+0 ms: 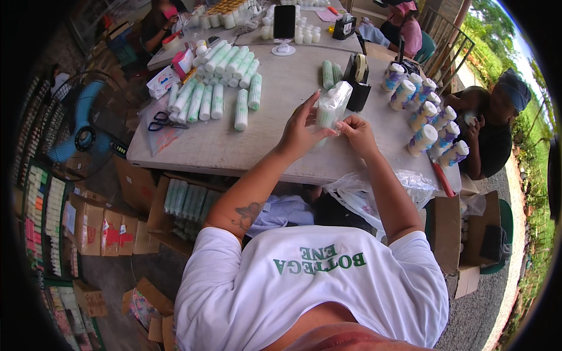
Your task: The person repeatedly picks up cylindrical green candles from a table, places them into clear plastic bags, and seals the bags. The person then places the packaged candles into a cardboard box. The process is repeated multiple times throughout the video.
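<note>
Over the front part of the table, I hold a clear plastic bag (335, 104) with pale green-and-white contents, apparently wrapped cylinders. My left hand (300, 127) is curved round its left side, thumb near the bottom. My right hand (357, 134) pinches the bag's lower right corner between thumb and fingers. Just behind the bag, two white-and-green cylinders (327, 74) stand beside a black tape dispenser (357, 88). Left of my hands lies a stacked pile of similar cylinders (205, 96), with a single cylinder (241, 110) set a little apart.
Dark-handled scissors (161, 121) lie at the table's left. White bottles with purple-blue labels (422, 140) and a red-handled tool (443, 178) are on the right. A phone on a stand (284, 26) faces me. A fan (82, 137) and open boxes surround the table; co-workers sit nearby.
</note>
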`<state>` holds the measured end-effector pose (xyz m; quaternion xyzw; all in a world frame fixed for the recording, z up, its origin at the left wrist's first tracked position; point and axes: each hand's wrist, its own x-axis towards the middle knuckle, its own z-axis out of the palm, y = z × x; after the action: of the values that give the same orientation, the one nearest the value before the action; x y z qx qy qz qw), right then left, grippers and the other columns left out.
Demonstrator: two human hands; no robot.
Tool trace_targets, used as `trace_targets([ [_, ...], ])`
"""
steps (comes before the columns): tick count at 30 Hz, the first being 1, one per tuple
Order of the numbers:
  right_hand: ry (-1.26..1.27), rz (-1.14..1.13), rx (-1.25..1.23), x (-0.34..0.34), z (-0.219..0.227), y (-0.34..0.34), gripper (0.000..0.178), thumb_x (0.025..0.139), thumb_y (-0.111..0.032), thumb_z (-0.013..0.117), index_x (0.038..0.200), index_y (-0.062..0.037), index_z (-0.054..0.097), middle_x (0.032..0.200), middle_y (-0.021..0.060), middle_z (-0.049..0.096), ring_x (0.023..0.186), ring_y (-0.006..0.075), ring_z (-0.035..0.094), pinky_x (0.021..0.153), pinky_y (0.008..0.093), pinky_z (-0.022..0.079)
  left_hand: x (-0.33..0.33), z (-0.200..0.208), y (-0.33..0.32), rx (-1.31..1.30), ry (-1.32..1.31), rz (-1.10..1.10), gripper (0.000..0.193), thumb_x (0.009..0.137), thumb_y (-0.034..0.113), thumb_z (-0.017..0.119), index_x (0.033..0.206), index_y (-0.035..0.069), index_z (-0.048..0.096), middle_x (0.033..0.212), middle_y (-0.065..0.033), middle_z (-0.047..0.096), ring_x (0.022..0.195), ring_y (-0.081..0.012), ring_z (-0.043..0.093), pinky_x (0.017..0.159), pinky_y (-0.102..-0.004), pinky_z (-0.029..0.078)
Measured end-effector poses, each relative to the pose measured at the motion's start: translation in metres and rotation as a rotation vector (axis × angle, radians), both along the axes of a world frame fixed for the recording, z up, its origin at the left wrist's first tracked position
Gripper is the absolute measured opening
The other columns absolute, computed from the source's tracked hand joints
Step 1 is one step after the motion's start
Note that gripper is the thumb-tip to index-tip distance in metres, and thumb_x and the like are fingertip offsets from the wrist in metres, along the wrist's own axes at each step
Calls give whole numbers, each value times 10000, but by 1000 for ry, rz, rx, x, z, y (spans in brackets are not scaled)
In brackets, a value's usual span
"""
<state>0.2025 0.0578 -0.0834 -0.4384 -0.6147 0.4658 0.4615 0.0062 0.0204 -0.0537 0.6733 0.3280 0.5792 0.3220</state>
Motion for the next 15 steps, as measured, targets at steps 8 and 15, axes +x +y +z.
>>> trace_targets([
  [8,464,-56,-126,0,10,-3,383,939,-360,536,1095,-16,594,922,14,613,809,92,551,781,237,442,4,-42,6,-165,68,42,415,812,197,685,1157,19,540,988,-150,637,965,-200,610,816,-309,478],
  [15,130,271,-155,6,2,-7,448,913,-336,590,1171,27,546,1034,45,615,927,99,546,829,238,421,-4,-34,8,-487,-466,-269,299,878,168,593,1120,-2,550,1004,-62,610,901,-120,568,818,-267,444],
])
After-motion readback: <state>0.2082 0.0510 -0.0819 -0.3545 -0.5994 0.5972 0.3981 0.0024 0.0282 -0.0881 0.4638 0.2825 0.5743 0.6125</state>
